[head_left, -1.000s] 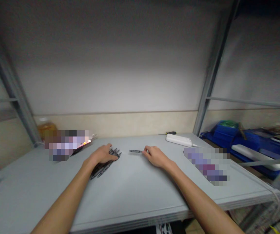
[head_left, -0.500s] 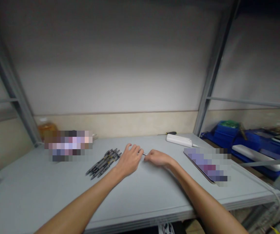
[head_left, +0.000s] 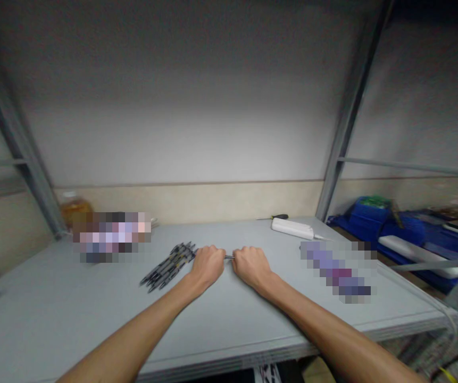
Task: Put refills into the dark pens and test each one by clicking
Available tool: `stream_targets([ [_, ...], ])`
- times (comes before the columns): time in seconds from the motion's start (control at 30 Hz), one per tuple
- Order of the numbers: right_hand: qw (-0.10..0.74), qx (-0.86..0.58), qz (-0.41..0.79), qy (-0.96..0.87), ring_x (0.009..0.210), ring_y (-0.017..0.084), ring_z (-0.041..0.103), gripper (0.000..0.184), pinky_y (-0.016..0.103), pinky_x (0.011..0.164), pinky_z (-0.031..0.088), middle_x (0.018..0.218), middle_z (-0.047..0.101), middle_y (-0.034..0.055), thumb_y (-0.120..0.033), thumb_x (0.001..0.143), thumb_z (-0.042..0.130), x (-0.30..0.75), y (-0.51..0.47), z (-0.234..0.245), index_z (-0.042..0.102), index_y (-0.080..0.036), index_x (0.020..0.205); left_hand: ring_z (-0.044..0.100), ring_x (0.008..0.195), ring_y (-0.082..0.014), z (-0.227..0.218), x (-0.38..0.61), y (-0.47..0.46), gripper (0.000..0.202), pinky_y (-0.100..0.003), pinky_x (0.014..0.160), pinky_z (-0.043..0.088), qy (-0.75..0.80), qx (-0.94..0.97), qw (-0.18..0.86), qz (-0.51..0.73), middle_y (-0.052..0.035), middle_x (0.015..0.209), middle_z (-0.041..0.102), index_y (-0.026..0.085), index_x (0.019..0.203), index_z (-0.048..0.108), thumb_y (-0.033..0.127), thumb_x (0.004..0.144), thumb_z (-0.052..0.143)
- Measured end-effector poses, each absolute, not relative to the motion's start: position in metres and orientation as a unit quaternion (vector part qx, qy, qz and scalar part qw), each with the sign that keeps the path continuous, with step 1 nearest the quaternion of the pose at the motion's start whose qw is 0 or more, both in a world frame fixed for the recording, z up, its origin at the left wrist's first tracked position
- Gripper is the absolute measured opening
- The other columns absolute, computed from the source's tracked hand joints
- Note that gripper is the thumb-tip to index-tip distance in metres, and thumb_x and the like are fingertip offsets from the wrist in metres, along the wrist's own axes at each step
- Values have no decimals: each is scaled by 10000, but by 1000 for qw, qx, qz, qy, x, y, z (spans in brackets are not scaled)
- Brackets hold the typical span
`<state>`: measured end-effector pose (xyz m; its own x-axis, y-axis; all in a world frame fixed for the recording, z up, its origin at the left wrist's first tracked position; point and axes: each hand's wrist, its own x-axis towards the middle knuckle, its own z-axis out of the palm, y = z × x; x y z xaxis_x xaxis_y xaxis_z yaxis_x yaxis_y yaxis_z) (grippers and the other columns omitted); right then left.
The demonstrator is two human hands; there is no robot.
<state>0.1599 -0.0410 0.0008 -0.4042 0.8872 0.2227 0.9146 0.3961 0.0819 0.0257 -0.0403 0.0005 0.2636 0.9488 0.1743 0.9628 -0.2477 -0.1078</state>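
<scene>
Both of my hands are over the middle of the grey table [head_left: 221, 330]. My left hand [head_left: 209, 266] is curled into a fist around one end of a thin dark pen [head_left: 229, 257]. The other end is in my closed right hand [head_left: 251, 267]. Only a short, slim stretch of the pen shows between the two fists; my fingers hide the rest. Just left of my left hand lies a bundle of black and grey pens [head_left: 168, 266], placed side by side at a slant.
A white power strip [head_left: 292, 228] with a cord lies at the back right, in front of a screwdriver [head_left: 280, 217]. Blurred-out items sit at the left back and right. A jar [head_left: 75, 208] stands in the left corner. Blue bins [head_left: 372, 221] are beyond the right table edge.
My left fingers, raised and partly extended before, have closed into a fist. My right hand has turned knuckles-up and come nearer the left, so less of the pen shows between them.
</scene>
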Motion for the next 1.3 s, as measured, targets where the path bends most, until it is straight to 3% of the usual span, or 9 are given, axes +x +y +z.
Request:
stream_targets([
  [0.17, 70, -500, -140, -852, 783, 246, 646, 279, 309, 641, 447, 798, 676, 145, -111, 837, 356, 164, -35, 4, 622, -120, 920, 616, 728, -220, -1, 20, -41, 212, -288, 631, 401, -584, -808, 11, -77, -107, 752, 663, 161, 759, 643, 235, 786, 446],
  [0.33, 67, -549, -122, -824, 796, 250, 643, 284, 306, 641, 441, 825, 675, 150, -239, 857, 388, 176, -27, -1, 652, -151, 911, 565, 773, -183, -1, 10, -42, 282, -264, 671, 394, -460, -863, -8, -209, -70, 851, 624, 164, 982, 544, 357, 869, 372],
  [0.5, 71, -544, -115, -828, 803, 256, 640, 310, 309, 640, 428, 835, 678, 141, -294, 861, 381, 181, -26, -1, 664, -176, 906, 531, 757, -180, -3, 7, -36, 304, -267, 699, 369, -446, -870, 33, -207, -74, 784, 588, 163, 840, 577, 259, 896, 294],
  [0.67, 75, -526, -120, -839, 784, 227, 637, 308, 288, 637, 400, 835, 678, 131, -267, 892, 340, 179, -28, 6, 628, -165, 924, 506, 588, -143, -7, 6, -31, 386, -242, 591, 336, -458, -847, -97, -251, -20, 616, 576, 172, 706, 581, 297, 901, 272],
  [0.8, 113, -520, -123, -837, 785, 209, 615, 296, 271, 623, 372, 819, 663, 106, -329, 897, 351, 180, -29, 8, 598, -166, 898, 510, 600, -139, -5, 4, -32, 348, -234, 583, 343, -434, -824, -148, -333, -3, 635, 584, 173, 792, 605, 369, 880, 331],
  [0.97, 180, -495, -79, -846, 780, 187, 556, 381, 264, 629, 357, 825, 606, 72, -461, 901, 301, 185, -26, 4, 566, -187, 901, 546, 675, -142, 1, 1, -32, 206, -227, 629, 384, -421, -774, -192, -431, -17, 745, 625, 166, 897, 585, 317, 803, 482],
  [1.07, 240, -450, -50, -859, 830, 167, 506, 327, 261, 700, 364, 867, 555, 61, -360, 927, 282, 189, -21, 1, 564, -197, 895, 538, 637, -139, -2, -2, -27, 192, -233, 614, 389, -437, -737, -236, -459, -14, 684, 612, 158, 821, 591, 323, 788, 500],
  [1.17, 309, -394, -19, -866, 851, 164, 483, 185, 270, 753, 371, 902, 528, 60, -277, 887, 405, 194, -16, -1, 568, -192, 904, 525, 605, -131, -9, -3, -21, 219, -237, 604, 392, -427, -711, -304, -469, -5, 631, 592, 154, 788, 581, 364, 774, 522],
  [1.3, 364, -374, 43, -852, 767, 146, 498, 160, 251, 692, 379, 867, 549, 42, -272, 800, 549, 198, -12, 0, 570, -185, 933, 503, 548, -112, -14, -2, -18, 259, -231, 572, 388, -400, -667, -397, -487, 13, 588, 586, 168, 817, 526, 416, 750, 557],
])
